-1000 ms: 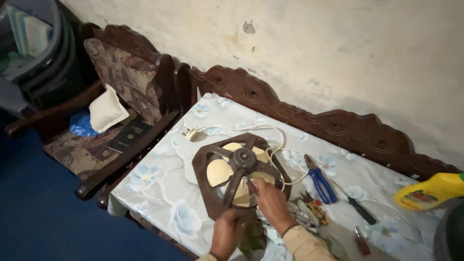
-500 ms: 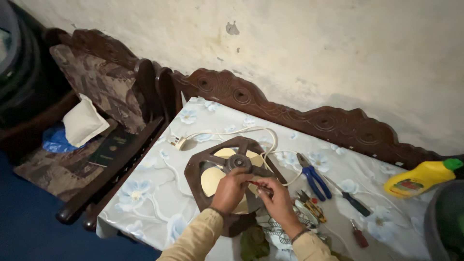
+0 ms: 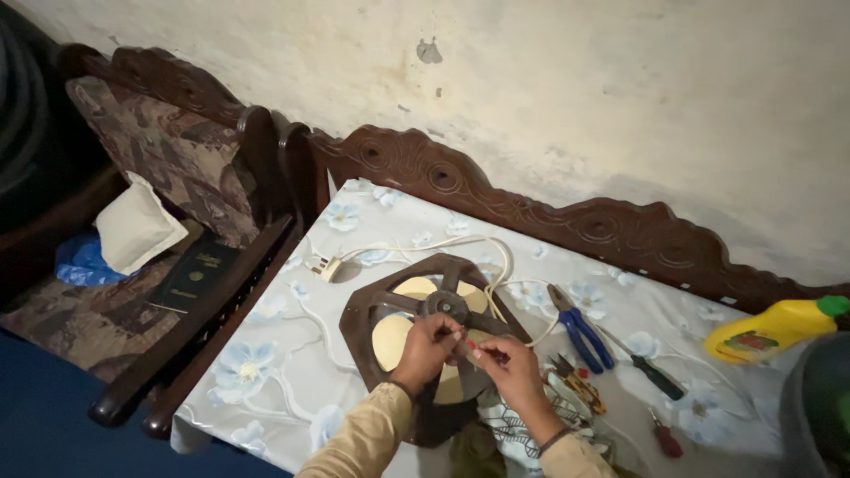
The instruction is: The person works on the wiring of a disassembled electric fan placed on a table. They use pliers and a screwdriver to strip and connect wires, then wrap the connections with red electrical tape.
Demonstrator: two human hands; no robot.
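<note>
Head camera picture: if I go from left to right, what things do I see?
White cushion → dark book → white plug → brown fan → blue-handled pliers → black-handled screwdriver → yellow bottle.

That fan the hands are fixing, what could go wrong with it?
The fan lies near the table's front edge, so a hard push might slide it off. Both the left hand and the right hand work close to the hub, where fingers could get pinched or a small part dropped. The white cord loops loose beside the pliers; it might snag and drag tools.
</note>
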